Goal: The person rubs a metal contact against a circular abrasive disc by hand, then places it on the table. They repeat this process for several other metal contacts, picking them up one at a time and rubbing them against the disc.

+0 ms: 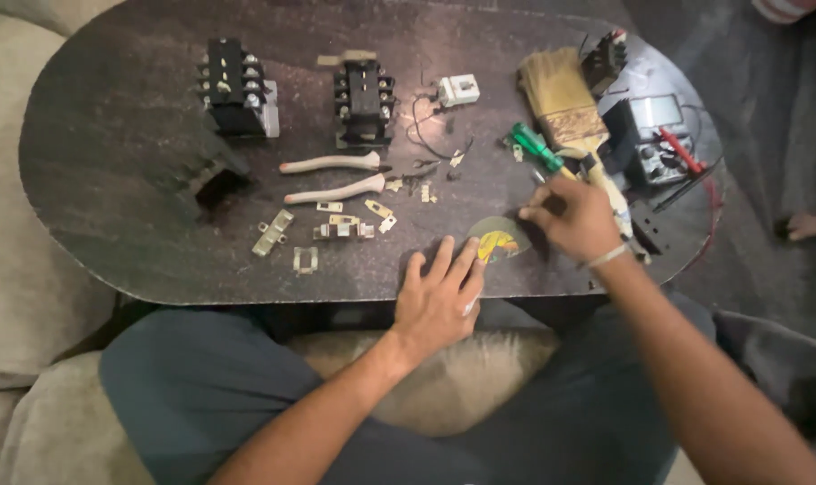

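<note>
Screwdriver (536, 149) with the green handle lies on the counter (120, 198) just beyond my right hand (577, 218), up and to the left of my knuckles, its long axis running diagonally from the upper left down toward my fingers. My right hand is curled narrow over the tip end; whether I grip the shaft I cannot tell, since my fingers hide it. My left hand (438, 301) rests flat and spread at the near edge of the counter, fingertips touching a small round disc (499, 241) that sits between my two hands. The right hand is clearly the nearer one to the screwdriver. A paintbrush (565, 103) lies just beside it, roughly parallel, and a multimeter (652, 135) sits farther right.
</note>
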